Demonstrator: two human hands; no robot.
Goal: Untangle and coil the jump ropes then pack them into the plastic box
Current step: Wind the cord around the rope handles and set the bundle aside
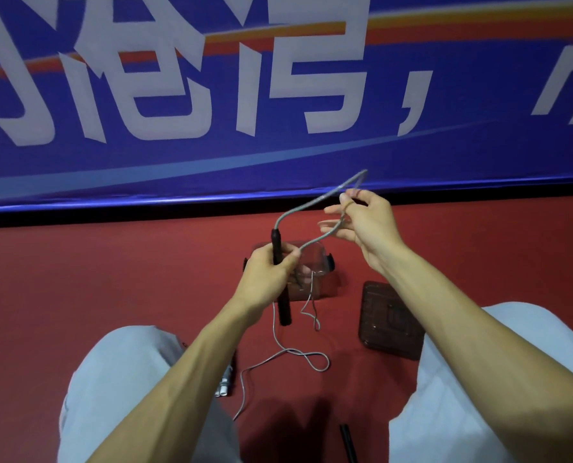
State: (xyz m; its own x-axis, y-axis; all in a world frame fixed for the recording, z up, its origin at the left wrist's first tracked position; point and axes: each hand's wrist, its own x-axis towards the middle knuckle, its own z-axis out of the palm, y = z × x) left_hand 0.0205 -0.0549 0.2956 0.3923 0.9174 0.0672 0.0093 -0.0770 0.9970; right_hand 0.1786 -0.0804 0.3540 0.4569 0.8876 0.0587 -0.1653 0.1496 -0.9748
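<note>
1. We see dim, even indoor light, with colours muted and flat.
2. A soft shadow darkens the floor [288,419] near the bottom edge.
3. We find the banner [278,155] bowed by wide-angle distortion, its letters soft.
4. The fingers of the right hand [365,225] smear slightly with motion blur.

**ITEM COUNT**

Hands: 2. The left hand [268,272] is at 6 o'clock, near centre; the right hand [365,222] is at 3 o'clock.

Black handles: 3. The held handle [285,309] is at 6 o'clock, the half-hidden handle [233,362] at 7 o'clock, and the cut-off handle [347,444] at the bottom edge.

Grey cord [311,200]: the number of separate ropes cannot be told.

Clear box [315,289]: 1, at 6 o'clock.

Lid [390,324]: 1, at 4 o'clock.

Banner [278,155]: 1, at 12 o'clock.
</note>
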